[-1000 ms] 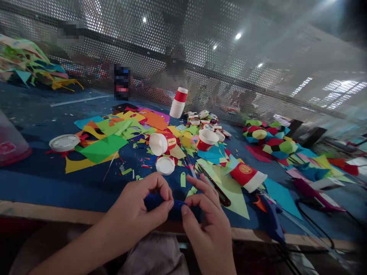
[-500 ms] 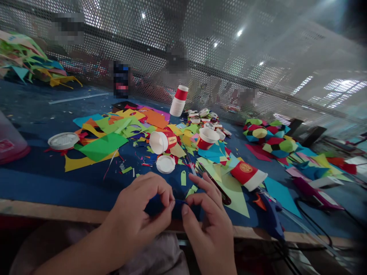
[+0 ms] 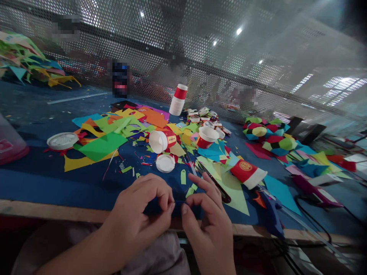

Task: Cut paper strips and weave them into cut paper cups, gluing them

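Observation:
A thin dark blue strip (image 3: 178, 202), apparently paper, stretches between my two hands just above the table's front edge. My left hand (image 3: 143, 210) pinches one end between thumb and forefinger. At the other end, the thumb and forefinger of my right hand (image 3: 208, 219) are pressed together, its other fingers raised. Beyond my fingers lie a small light green paper tag (image 3: 183, 177) and a white paper disc (image 3: 165, 163). Scissors (image 3: 215, 181) with dark handles lie just past my right hand. A red and white paper cup (image 3: 160, 141) rests on its side behind the disc.
Coloured paper scraps (image 3: 114, 126) cover the table's middle. A blue glue gun (image 3: 271, 214) lies at the front right edge, near a tipped cup (image 3: 248, 173). Stacked cups (image 3: 178, 100) stand at the back. Paper balls (image 3: 279, 145) sit right, a plastic container (image 3: 11, 145) left.
Both hands keep their pinch on the blue strip, which looks a little flatter between the fingers. The view has shifted very slightly; nothing else has visibly moved.

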`<state>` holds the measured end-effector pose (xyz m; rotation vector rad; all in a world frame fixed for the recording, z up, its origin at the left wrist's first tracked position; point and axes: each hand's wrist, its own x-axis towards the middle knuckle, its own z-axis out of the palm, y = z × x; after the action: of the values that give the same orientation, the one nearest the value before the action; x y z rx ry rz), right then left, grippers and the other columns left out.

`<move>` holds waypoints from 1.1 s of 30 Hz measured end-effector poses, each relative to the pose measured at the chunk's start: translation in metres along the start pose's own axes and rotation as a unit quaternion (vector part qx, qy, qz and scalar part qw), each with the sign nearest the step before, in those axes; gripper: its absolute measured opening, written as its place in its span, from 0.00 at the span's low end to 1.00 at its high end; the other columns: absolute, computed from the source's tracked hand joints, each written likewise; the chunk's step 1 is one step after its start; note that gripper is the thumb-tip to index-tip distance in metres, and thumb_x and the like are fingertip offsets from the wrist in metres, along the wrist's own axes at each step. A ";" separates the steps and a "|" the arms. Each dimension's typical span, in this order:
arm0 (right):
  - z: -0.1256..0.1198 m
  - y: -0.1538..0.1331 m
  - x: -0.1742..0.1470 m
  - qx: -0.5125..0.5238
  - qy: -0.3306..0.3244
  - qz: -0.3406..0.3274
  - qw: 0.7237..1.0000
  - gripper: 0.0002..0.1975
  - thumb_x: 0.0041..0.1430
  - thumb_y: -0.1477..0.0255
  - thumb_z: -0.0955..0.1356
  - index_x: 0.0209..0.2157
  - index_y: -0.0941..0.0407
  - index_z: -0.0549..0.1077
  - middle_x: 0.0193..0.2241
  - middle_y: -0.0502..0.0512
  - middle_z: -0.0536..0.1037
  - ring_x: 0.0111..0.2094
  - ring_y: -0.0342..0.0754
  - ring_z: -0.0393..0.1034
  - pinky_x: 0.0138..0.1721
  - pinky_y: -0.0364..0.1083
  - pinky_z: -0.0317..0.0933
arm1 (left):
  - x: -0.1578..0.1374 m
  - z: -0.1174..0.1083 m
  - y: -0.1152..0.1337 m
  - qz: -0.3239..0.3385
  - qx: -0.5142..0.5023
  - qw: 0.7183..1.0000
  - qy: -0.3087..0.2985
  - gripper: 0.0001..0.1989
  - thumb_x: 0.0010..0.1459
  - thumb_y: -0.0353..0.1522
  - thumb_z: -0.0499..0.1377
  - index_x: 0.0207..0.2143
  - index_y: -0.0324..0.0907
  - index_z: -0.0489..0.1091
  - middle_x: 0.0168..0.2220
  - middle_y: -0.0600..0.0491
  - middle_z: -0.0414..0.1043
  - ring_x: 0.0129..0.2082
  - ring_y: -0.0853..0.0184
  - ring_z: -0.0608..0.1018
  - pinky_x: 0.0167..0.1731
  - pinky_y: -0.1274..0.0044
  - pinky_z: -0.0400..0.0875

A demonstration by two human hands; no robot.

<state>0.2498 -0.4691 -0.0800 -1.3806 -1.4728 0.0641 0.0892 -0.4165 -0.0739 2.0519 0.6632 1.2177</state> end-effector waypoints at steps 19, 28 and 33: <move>-0.003 0.001 -0.003 0.042 -0.042 0.026 0.998 0.07 0.56 0.73 0.69 0.37 0.48 0.75 0.52 0.55 0.77 0.61 0.65 0.62 0.55 0.74 0.55 | 0.000 -0.004 -0.001 -0.031 0.011 0.999 0.043 0.10 0.59 0.24 0.54 0.29 0.45 0.58 0.30 0.62 0.69 0.32 0.75 0.73 0.34 0.82 0.66; -0.004 0.009 -0.010 0.009 -0.021 0.031 0.999 0.06 0.60 0.71 0.69 0.38 0.47 0.75 0.52 0.55 0.76 0.61 0.65 0.62 0.54 0.73 0.57 | -0.001 -0.008 0.000 -0.030 0.026 0.998 0.049 0.10 0.60 0.24 0.54 0.29 0.45 0.58 0.31 0.62 0.69 0.34 0.75 0.74 0.36 0.82 0.66; -0.014 0.014 -0.010 -0.087 0.018 -0.035 0.995 0.06 0.60 0.71 0.70 0.40 0.51 0.74 0.49 0.60 0.75 0.59 0.63 0.63 0.53 0.67 0.61 | -0.002 -0.009 0.000 -0.024 0.050 0.997 0.053 0.10 0.60 0.24 0.54 0.29 0.45 0.58 0.31 0.61 0.69 0.34 0.74 0.74 0.36 0.81 0.66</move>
<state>0.2665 -0.4801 -0.0899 -1.4590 -1.5239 -0.1360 0.0798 -0.4150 -0.0720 2.0511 0.8357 1.2955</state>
